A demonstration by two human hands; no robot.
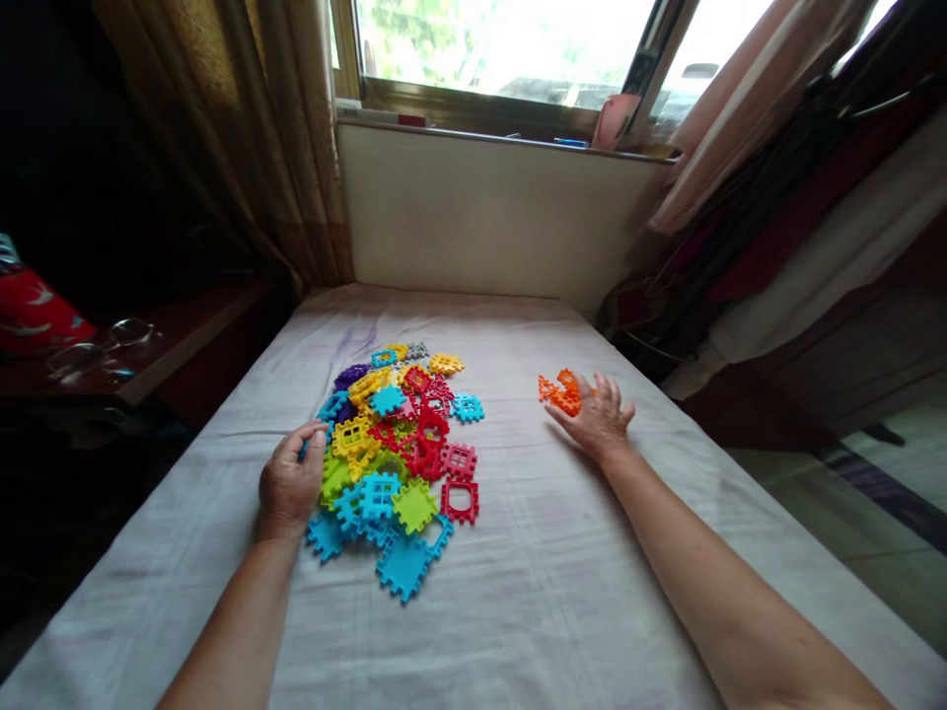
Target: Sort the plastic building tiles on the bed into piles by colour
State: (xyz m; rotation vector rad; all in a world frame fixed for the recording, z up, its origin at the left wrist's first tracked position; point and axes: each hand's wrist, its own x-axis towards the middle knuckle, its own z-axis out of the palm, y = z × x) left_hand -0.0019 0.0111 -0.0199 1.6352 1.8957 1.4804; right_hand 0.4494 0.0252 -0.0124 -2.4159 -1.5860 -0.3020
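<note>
A heap of notched plastic interlocking tiles lies on the bed sheet, with yellow tiles (352,435), red tiles (425,444), green tiles (415,505), blue tiles (403,564) and purple tiles (351,376). Against the heap's left side rests my left hand (290,478), its fingers curled inward. A bit of blue shows by its fingertips, but what it grips is hidden. To the right, apart from the heap, is a small group of orange tiles (566,397). My right hand (596,419) is over their right side with fingers spread, partly covering them.
The light bed sheet (510,611) spreads under everything up to the wall (488,207). Glasses (110,340) and a red printed item (36,311) are on the dark side table at left. A pink cup (614,120) stands on the windowsill; clothes (799,227) hang at right.
</note>
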